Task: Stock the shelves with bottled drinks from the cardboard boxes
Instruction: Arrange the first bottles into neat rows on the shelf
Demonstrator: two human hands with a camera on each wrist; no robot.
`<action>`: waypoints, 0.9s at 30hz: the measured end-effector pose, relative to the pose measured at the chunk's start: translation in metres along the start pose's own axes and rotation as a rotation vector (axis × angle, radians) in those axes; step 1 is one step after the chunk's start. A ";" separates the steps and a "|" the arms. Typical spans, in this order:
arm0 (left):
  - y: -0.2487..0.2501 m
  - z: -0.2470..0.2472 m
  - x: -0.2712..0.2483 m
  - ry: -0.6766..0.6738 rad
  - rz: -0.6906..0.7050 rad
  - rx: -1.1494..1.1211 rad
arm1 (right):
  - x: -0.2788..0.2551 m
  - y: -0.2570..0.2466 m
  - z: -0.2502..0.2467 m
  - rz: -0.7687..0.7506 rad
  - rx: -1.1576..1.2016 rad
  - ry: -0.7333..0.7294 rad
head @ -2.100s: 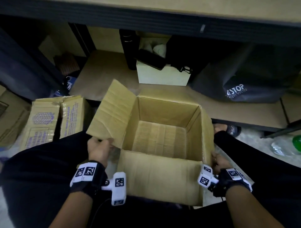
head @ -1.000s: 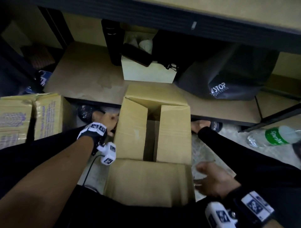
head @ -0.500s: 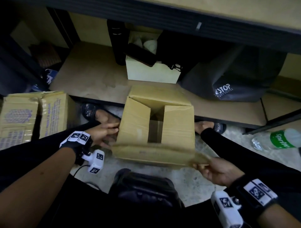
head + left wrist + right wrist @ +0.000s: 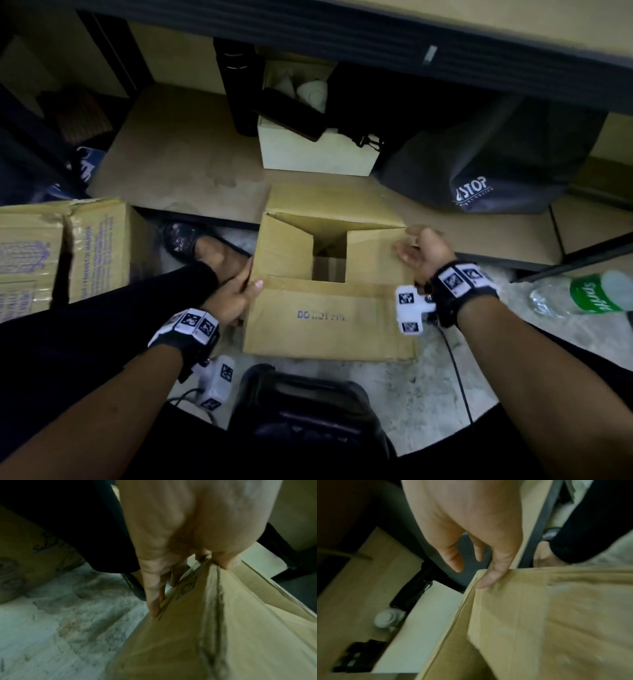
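A brown cardboard box stands on the floor in front of the low shelf, its flaps folded in with a square gap in the middle. My left hand grips the box's left edge, thumb on top. Its fingers run down the side wall. My right hand is at the far right corner. Its thumb rests on the flap, and the other fingers hang loose past the edge. A clear Sprite bottle lies on the floor at the right.
A second, printed cardboard box stands on the left. On the shelf are a white box, a black flask and a dark bag. A black object lies close to me, and my feet flank the box.
The near flap has come down flat onto the box. My right hand has let go of it and moved to the far right corner; my left hand has slid to the left front edge.
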State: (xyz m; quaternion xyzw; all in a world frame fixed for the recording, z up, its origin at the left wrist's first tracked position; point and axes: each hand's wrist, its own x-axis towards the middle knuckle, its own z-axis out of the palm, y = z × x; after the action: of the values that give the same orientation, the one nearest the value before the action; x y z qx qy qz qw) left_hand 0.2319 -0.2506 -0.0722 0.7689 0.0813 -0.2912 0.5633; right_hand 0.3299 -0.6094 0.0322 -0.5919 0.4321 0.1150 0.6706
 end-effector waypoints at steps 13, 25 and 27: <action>0.007 0.011 -0.003 0.181 -0.028 0.061 | 0.019 0.000 -0.003 -0.009 0.356 -0.057; 0.025 0.037 -0.013 0.391 -0.271 0.039 | 0.010 0.151 -0.097 0.211 -0.362 0.104; 0.030 0.040 -0.018 0.374 -0.364 0.047 | 0.012 0.155 -0.092 0.123 -0.407 0.086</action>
State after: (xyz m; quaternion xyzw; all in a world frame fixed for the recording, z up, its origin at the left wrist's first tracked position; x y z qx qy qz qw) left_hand 0.2167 -0.2946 -0.0457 0.7950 0.3142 -0.2422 0.4589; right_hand 0.1925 -0.6537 -0.0773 -0.6920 0.4637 0.2153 0.5097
